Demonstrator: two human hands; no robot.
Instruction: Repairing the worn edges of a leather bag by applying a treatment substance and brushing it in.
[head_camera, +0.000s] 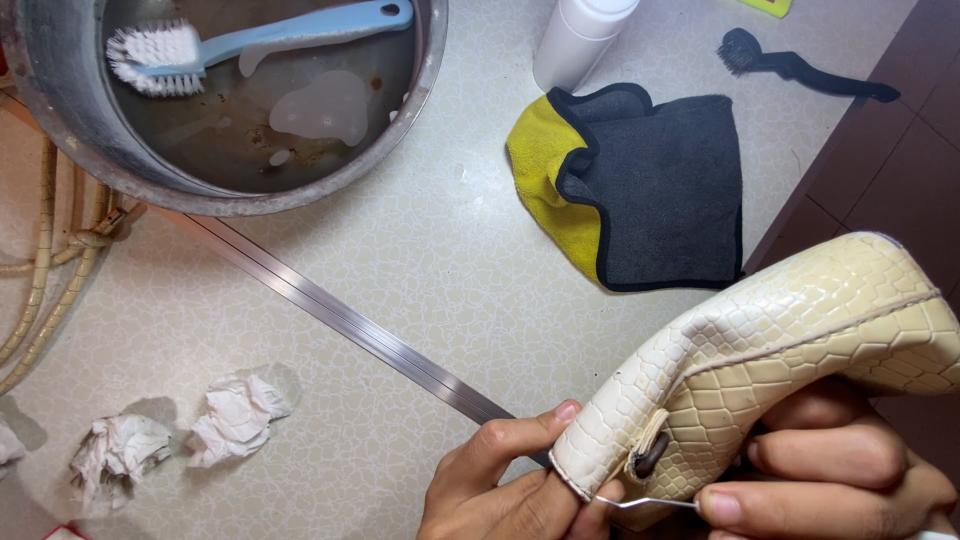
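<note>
While both hands pinch it, the cream bag (790, 340) sits low on the right. The left hand (500, 485) grips its end, and the right hand (850, 470) holds it from below. Farther off lie a cloth (660, 190) and a metal bowl (60, 120).

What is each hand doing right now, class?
Left hand: closed, pinching the end of the cream bag.
Right hand: closed under the bag, fingertips holding a thin wire hook.
</note>
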